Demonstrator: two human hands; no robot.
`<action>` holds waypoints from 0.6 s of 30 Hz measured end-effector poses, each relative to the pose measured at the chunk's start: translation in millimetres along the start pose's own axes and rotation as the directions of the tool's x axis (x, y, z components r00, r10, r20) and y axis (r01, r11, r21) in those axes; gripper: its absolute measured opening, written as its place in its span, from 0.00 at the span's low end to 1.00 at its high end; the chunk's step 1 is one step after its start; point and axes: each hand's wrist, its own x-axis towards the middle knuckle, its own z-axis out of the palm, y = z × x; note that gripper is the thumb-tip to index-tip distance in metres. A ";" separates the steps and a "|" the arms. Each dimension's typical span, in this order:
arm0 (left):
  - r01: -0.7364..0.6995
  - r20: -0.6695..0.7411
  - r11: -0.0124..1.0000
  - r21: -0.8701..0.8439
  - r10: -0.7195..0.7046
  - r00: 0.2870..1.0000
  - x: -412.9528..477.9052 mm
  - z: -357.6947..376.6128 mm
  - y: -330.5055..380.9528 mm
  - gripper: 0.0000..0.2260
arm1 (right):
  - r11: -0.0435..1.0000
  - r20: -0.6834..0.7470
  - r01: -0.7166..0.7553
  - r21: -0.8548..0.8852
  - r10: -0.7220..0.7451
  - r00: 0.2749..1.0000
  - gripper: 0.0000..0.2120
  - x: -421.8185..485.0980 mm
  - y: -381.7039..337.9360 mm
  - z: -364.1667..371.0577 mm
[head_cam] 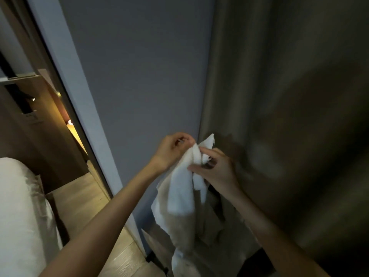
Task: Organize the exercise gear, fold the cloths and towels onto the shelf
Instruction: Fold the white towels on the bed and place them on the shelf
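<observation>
A white towel hangs in the air in front of me, bunched at the top and trailing down toward the floor. My left hand pinches its upper edge from the left. My right hand grips the top of the cloth from the right, fingers curled round the fabric. One corner of the towel sticks up between the two hands. The lower end of the towel is dim and partly lost in shadow.
A grey wall panel stands straight ahead, with a dark olive curtain to the right. At the left are a white bed edge, a wooden floor and a lit wooden doorway. A low dark stand sits below the towel.
</observation>
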 end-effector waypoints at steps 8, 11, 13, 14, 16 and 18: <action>0.151 0.038 0.965 -0.214 -0.146 0.989 -13.8 2.0 -9.3 0.09 | 0.921 -0.324 0.358 -0.153 -0.389 0.862 0.04 19.2 18.1 -5.6; 0.275 0.198 0.961 -0.040 -0.262 0.945 -25.0 -2.9 -27.2 0.13 | 0.923 -0.425 0.368 -0.116 -0.381 0.821 0.05 23.0 14.5 -13.6; 0.310 0.324 0.951 -0.013 -0.290 0.901 -33.9 -3.7 -36.7 0.14 | 0.942 -0.442 0.332 -0.048 -0.318 0.839 0.07 24.5 13.5 -17.4; 0.314 0.350 0.949 0.003 -0.295 0.889 -36.3 -1.1 -39.1 0.15 | 0.951 -0.443 0.310 -0.004 -0.279 0.852 0.07 26.7 14.5 -20.0; 0.332 0.351 0.942 0.058 -0.330 0.876 -36.1 10.1 -44.2 0.24 | 0.961 -0.432 0.269 0.067 -0.216 0.876 0.07 29.7 17.5 -24.7; 0.321 0.329 0.936 0.144 -0.352 0.876 -35.8 25.0 -47.6 0.29 | 0.963 -0.421 0.248 0.110 -0.181 0.889 0.07 30.6 18.9 -26.9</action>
